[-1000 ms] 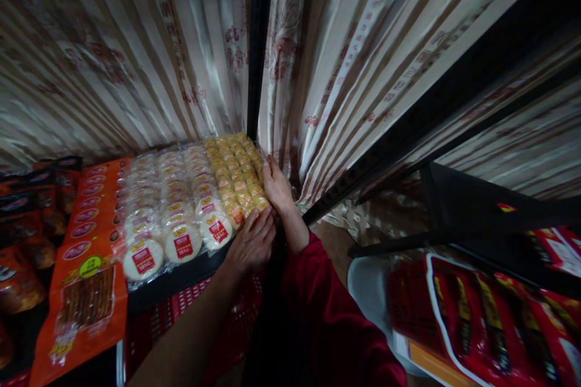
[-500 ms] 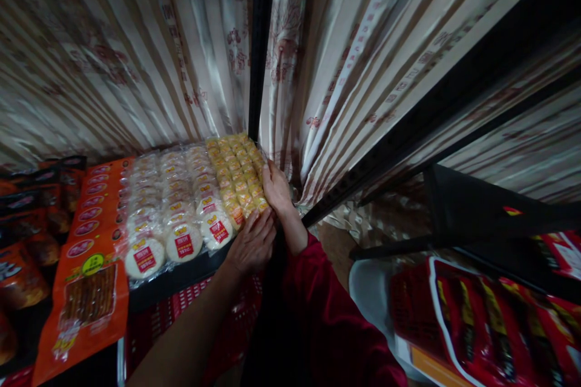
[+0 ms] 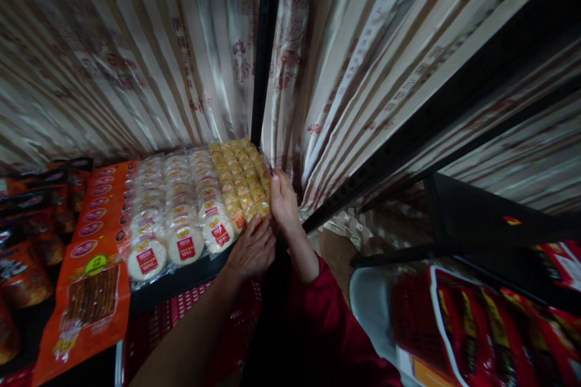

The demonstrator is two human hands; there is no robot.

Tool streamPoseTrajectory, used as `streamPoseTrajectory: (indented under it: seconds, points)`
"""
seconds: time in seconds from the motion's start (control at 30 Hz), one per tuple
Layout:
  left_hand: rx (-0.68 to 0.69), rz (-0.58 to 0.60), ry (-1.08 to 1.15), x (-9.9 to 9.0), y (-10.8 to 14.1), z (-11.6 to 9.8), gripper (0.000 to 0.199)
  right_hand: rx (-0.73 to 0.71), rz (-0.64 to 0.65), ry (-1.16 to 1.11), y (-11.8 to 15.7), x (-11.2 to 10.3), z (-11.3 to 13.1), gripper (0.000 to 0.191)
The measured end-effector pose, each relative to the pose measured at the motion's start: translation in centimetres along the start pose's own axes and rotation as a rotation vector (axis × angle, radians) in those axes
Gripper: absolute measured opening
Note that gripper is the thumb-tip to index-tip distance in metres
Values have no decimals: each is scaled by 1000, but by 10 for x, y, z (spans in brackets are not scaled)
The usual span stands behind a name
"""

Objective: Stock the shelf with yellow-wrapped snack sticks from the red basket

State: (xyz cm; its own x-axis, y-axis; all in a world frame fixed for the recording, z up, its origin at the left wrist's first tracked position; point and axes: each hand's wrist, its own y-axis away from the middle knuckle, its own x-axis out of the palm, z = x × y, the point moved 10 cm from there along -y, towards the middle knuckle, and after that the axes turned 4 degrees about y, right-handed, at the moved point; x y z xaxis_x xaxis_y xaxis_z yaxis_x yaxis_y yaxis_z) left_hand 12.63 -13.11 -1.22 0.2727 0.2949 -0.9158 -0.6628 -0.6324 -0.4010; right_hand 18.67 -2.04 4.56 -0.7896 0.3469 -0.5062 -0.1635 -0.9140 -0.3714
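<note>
Rows of small yellow-wrapped snack packets (image 3: 240, 172) lie on a dark shelf, closely lined up at its right end. My left hand (image 3: 254, 248) rests at the front of these rows, fingers stretched out and touching the nearest packets. Along their right side lies my right hand (image 3: 284, 201), its fingers extended flat against the end row; the fingertips are partly hidden. Just left of the yellow packets stand several rows of round white crackers (image 3: 185, 245) in clear wrappers with red labels. Neither hand is closed around a packet.
Orange snack bags (image 3: 93, 290) and dark-topped bags (image 3: 22, 272) fill the shelf's left. A black upright post (image 3: 265, 48) stands behind, before printed curtains (image 3: 204, 42). Beneath is a red basket (image 3: 181, 326); at right, a white-rimmed red basket (image 3: 411, 308) holds red packages.
The view has shifted slightly, so the shelf appears a little lower and farther right. My right hand has slid slightly toward me along the side of the yellow packets. My left hand stays at their front.
</note>
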Motion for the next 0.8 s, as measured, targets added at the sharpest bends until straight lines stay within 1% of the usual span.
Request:
streamPoseTrajectory:
  seconds: [0.13,0.23,0.3,0.33,0.37,0.47,0.53,0.63,0.73,0.8]
  points:
    - [17,-56,28,0,3,-2,34,-30,12,-34,32,-17,13,57]
    - [71,-87,15,-3,5,-8,38,-25,32,-27,72,-26,19,51]
    - [91,-91,5,-8,8,-12,43,4,11,-22,103,-33,17,48]
    - [81,-82,6,-10,11,-13,46,18,6,-11,118,-36,15,48]
    - [59,-67,11,-12,15,-13,48,23,31,8,131,-35,12,47]
    - [-66,-55,45,-23,34,-11,51,12,104,66,162,-31,6,49]
    - [-165,-85,63,-34,51,-8,49,5,122,101,171,-27,3,50]
    - [-293,-129,74,-52,79,-5,45,-33,134,162,169,-13,6,54]
    - [-355,-166,67,-71,110,-7,42,-105,146,226,161,4,14,54]
    - [-374,-210,53,-83,138,-11,40,-105,141,263,157,14,14,53]
